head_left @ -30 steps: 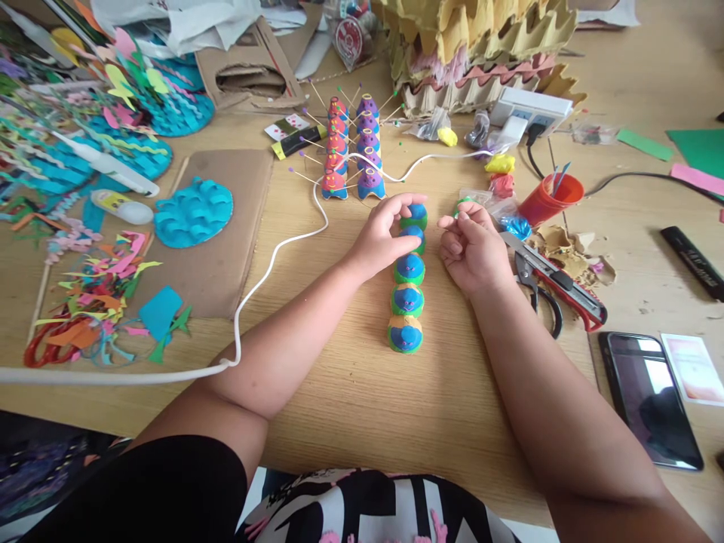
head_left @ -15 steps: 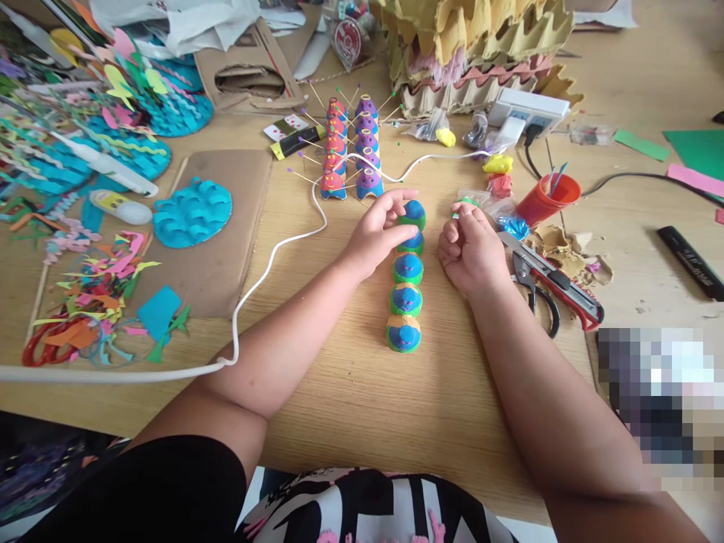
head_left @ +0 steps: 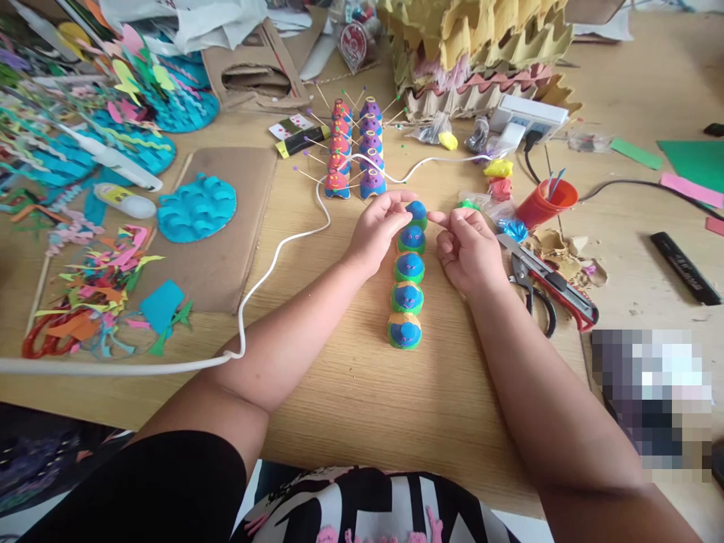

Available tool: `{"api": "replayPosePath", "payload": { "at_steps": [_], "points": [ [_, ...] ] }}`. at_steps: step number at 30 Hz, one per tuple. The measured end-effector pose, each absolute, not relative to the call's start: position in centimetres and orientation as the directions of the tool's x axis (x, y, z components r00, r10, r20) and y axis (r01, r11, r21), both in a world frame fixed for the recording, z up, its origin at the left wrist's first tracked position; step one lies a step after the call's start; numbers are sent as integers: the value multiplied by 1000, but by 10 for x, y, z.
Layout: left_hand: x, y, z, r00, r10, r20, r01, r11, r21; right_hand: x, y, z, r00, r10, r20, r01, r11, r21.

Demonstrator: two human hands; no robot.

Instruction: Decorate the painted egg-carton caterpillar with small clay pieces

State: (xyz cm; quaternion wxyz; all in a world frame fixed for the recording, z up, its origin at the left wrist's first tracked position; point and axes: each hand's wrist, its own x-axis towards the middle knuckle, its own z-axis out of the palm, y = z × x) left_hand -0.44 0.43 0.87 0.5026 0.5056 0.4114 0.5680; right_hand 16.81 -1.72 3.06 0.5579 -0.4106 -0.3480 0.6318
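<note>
I have the row of five blue-and-green domes in the middle of the worktop, between the two forearms. Its long axis runs from the near edge toward the far edge, almost square to the near edge, with the far end leaning slightly to the right. The faces I can make out look toward the near edge.

Each dome has a rounded blue cap above a green rim. I see small pink eyes on the nearer four, and a thin curved smile on the second from the near end. Tan-orange patches show behind the caps of the two nearest domes. I cannot tell whether the five are joined underneath.

My left hand is at the left side of the farthest dome, thumb and forefinger parted by a narrow gap; whether they touch that dome I can't tell. My right hand is just right of the row, forefinger pointing at the same dome, thumb against the curled fingers. I can't tell if it pinches anything small.

Beyond the left hand, toward the far edge, stand the red figures and the purple figures. Toward the right edge, beside the right hand, lie a utility knife and black-handled scissors.
</note>
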Motion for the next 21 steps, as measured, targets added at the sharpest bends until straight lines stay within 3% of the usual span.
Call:
{"api": "replayPosePath", "payload": {
  "at_steps": [11, 21],
  "points": [
    [-4, 10, -5, 34, 963, 266, 43, -267, 963, 168, -18, 29, -130, 991, -12, -260, -46, -965],
    [-6, 19, -16, 40, 938, 344, 71, -346, 936, 163, -21, 28, -109, 990, 93, -193, 71, -979]
  ]
}}
